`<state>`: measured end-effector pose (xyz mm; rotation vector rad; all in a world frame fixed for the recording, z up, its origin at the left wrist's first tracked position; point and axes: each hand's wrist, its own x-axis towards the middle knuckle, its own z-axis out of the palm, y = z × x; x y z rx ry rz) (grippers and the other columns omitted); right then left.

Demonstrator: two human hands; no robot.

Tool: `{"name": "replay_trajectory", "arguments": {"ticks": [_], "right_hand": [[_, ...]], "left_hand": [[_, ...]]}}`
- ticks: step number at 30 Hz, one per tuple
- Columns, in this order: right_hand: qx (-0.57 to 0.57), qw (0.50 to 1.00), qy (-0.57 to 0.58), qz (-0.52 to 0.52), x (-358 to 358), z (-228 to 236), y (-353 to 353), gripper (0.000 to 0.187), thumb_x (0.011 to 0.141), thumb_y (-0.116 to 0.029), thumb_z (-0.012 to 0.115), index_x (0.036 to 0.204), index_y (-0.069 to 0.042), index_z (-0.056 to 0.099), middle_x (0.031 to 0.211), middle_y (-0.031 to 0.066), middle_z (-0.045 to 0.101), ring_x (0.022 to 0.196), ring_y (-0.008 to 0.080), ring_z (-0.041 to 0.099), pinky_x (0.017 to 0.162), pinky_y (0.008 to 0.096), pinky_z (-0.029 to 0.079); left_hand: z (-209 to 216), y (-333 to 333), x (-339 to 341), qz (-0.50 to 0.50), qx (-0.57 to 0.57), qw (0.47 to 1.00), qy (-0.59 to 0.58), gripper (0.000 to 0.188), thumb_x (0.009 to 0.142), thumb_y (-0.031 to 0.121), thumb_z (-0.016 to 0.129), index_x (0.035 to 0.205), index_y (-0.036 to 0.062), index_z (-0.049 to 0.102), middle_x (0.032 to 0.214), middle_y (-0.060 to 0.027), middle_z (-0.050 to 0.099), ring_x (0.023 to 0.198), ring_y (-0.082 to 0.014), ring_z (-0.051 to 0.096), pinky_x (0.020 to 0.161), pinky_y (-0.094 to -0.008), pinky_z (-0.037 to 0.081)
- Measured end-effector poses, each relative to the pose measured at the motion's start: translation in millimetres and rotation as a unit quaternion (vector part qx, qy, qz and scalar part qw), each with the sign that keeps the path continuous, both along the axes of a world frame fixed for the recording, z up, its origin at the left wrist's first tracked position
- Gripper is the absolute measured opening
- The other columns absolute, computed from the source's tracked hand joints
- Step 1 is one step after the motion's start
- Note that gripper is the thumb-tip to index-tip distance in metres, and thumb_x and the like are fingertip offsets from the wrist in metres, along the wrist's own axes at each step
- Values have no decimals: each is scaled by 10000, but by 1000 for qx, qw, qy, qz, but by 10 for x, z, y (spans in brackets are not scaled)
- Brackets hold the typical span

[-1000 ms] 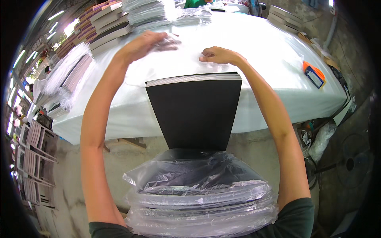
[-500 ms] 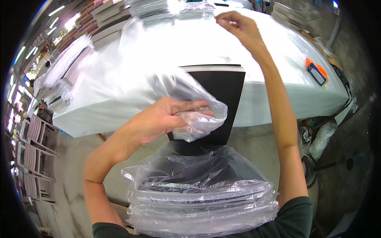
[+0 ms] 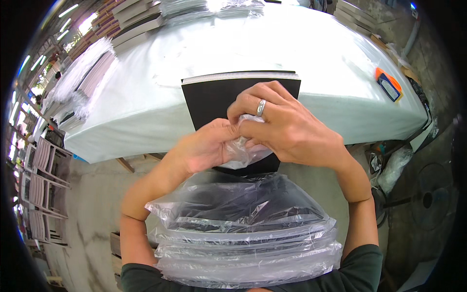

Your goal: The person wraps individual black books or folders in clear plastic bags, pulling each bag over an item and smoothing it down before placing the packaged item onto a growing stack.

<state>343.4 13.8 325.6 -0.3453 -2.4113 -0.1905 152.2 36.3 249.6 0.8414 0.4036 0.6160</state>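
Note:
Both hands meet in front of a thick black-covered book (image 3: 209,100) with white page edges, which leans against the table's near side. My left hand (image 3: 206,146) is closed on a crumpled clear plastic bag (image 3: 238,155). Close against it, my right hand (image 3: 292,129), with a ring on one finger, pinches the same plastic; its fingertips are partly hidden. Below the hands, on my lap, lies a stack of flat dark items in clear plastic sleeves (image 3: 248,243).
A pale sheet covers the table (image 3: 146,104). Plastic sleeves (image 3: 209,9) lie at its far side, wrapped stacks (image 3: 85,80) at the left. An orange and blue object (image 3: 388,85) sits near the right edge. Plastic chairs (image 3: 48,170) stand left, a fan (image 3: 427,199) right.
My right hand has come back from the table's far side to join the left at the plastic. The bag is now bunched smaller, uncovering more of the book. My left hand has shifted slightly right.

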Motion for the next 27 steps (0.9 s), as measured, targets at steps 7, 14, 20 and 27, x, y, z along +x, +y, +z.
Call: {"name": "replay_trajectory", "arguments": {"ticks": [7,14,20,27], "right_hand": [[-417,889,186,41,81,137,-68,116,804,-64,617,839,-24,514,702,35,538,532,119,541,482,255,484],[-17,1000,-20,10,-104,-271,122,213,685,-70,676,866,-28,572,856,73,518,815,258,533,694,371,435],[-404,892,176,99,32,-60,-50,121,762,3,611,809,-38,507,728,67,520,608,146,542,536,299,442],[-113,992,45,30,-143,-330,97,182,642,3,673,803,-17,590,884,56,525,813,222,548,692,328,443]], "left_hand": [[-697,17,-143,-21,20,974,223,431,914,354,517,1097,-33,565,997,-84,623,942,-175,595,776,-330,490],[21,-45,-63,39,-66,997,9,323,899,270,552,1045,-17,571,936,-63,604,839,-162,600,788,-309,484],[-504,108,-217,39,94,973,208,387,876,321,592,1051,-25,589,972,-78,621,886,-154,594,800,-311,477],[-153,96,-193,-2,-12,999,-46,368,883,279,571,1087,-28,558,1042,-106,597,951,-215,587,869,-347,465]]}}
